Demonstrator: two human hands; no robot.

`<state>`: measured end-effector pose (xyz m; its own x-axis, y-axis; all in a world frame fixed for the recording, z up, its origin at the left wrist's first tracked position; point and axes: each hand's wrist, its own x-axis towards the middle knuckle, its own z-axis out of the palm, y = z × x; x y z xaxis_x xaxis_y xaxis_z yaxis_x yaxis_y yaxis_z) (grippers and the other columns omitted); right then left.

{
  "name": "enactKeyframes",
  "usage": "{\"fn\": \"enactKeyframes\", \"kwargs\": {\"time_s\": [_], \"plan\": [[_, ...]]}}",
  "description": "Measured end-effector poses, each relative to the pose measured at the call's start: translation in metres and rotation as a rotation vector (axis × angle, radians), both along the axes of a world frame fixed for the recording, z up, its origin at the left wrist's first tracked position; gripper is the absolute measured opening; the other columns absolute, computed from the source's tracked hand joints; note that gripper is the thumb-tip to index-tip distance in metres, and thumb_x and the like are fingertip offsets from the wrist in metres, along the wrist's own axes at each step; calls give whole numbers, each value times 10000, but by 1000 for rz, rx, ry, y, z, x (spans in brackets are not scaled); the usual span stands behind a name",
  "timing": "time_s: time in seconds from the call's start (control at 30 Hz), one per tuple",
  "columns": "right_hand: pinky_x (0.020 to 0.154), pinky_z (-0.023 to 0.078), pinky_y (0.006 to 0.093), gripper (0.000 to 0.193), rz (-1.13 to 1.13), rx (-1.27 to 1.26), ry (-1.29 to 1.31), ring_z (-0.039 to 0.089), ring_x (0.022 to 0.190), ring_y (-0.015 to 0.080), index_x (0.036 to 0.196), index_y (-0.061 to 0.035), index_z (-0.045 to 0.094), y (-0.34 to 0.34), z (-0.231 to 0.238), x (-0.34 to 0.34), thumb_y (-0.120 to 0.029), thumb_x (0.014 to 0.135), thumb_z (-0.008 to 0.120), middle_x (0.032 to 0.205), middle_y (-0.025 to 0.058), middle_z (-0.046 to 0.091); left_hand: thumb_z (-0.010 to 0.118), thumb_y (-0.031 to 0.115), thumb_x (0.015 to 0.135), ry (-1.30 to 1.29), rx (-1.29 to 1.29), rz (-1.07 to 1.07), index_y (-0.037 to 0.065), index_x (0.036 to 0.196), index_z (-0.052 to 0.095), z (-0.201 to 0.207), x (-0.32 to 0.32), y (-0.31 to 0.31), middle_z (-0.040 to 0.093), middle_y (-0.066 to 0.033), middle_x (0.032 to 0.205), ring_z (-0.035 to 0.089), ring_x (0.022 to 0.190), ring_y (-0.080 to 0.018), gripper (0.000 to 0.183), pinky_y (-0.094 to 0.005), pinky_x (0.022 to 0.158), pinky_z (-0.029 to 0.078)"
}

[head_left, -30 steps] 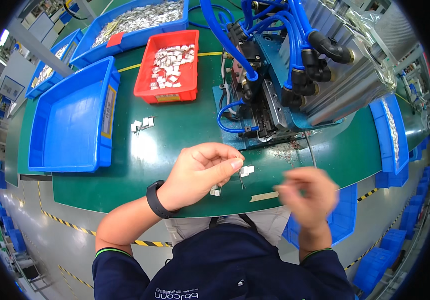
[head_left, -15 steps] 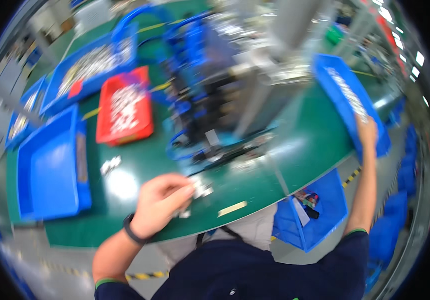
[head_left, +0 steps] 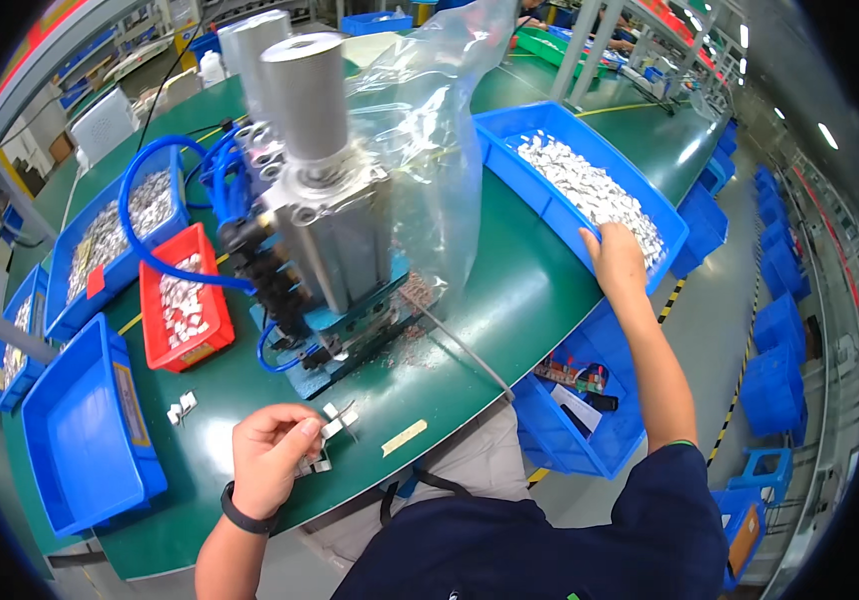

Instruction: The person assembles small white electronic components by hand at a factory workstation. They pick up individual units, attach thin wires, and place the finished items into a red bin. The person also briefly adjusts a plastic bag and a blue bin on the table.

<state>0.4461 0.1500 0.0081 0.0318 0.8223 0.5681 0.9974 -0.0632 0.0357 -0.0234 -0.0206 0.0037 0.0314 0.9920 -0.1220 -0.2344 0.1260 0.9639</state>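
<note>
My left hand point(head_left: 272, 452) is low over the green table near its front edge, with thumb and forefinger pinched on a small white part point(head_left: 338, 422) that has thin metal strips sticking out. More small white pieces lie below those fingers, partly hidden. At the right, my right hand point(head_left: 622, 262) reaches over the near side of a blue bin point(head_left: 540, 203) of small white parts point(head_left: 590, 182). Its thumb points left along the wall; the other fingertips bend down and are hidden, so a hold cannot be made out.
A pneumatic press point(head_left: 322, 220) with blue hoses stands mid-table, a clear plastic bag point(head_left: 440, 130) beside it. Left are a red bin point(head_left: 212, 335) of white parts, an empty blue tray point(head_left: 80, 430) and loose pieces point(head_left: 182, 407). A blue box point(head_left: 610, 455) sits below the table edge.
The view has swung and sharpened, shifting the press and bins in the picture. My right hand stays at the blue bin; my left hand stays low by the small white parts.
</note>
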Motion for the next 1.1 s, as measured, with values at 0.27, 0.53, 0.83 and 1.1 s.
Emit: {"fn": "enactKeyframes", "kwargs": {"time_s": [0.27,0.53,0.83,1.1], "plan": [[741,509,370,251,995,-231,530,626,829,300,921,-4,634,-133,38,-206,-80,725,772,910,139,627,678,80,880,34,-63,-67,-16,944,666,12,1,5,648,-47,769,583,639,-85,116,-219,587,480],[561,484,251,295,1123,-494,978,633,701,141,987,-10,646,-103,-5,-288,-94,744,791,910,99,657,696,106,881,8,-64,-33,-16,961,670,17,-8,21,654,-32,787,543,619,-53,149,-194,540,425],[506,475,214,150,1118,-470,1055,623,576,85,909,0,681,-102,-26,-291,-52,784,746,809,72,678,698,82,878,-88,-79,39,-19,967,657,5,0,18,677,-64,862,588,700,-59,141,-195,594,468],[526,492,219,118,1013,-789,1374,644,610,101,963,19,659,-105,-27,-290,-65,880,656,816,75,678,668,57,893,-127,-19,33,-47,1057,622,0,-1,16,672,-81,902,649,833,-108,199,-235,718,536]]}}
